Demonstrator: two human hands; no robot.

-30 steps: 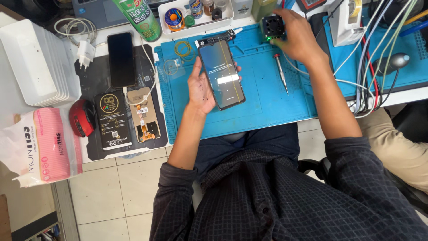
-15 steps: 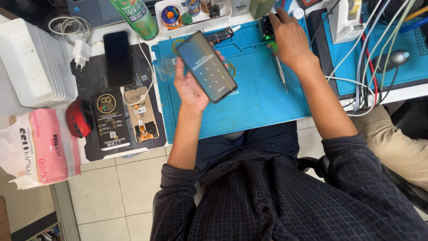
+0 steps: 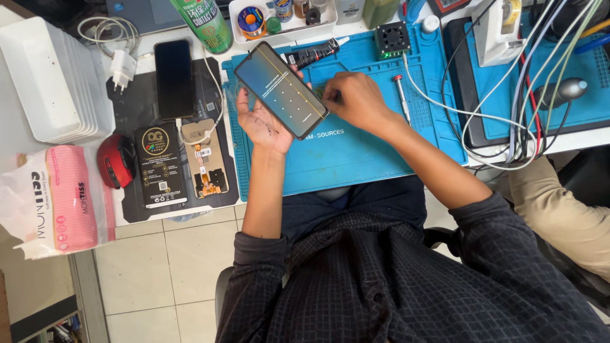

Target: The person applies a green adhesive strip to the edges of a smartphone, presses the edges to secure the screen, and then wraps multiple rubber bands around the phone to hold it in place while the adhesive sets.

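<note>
Two hands: left (image 3: pixel 264 121) cradles glossy slab phone (image 3: pixel 281 90); right (image 3: pixel 356 100) curled, contents unclear, over rubbery blue mat (image 3: pixel 375 152).

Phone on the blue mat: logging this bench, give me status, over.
Left hand holds the smartphone up, screen lit. Right hand at its lower edge, over the blue mat. White cable lies nearby, not obstructing.
</note>
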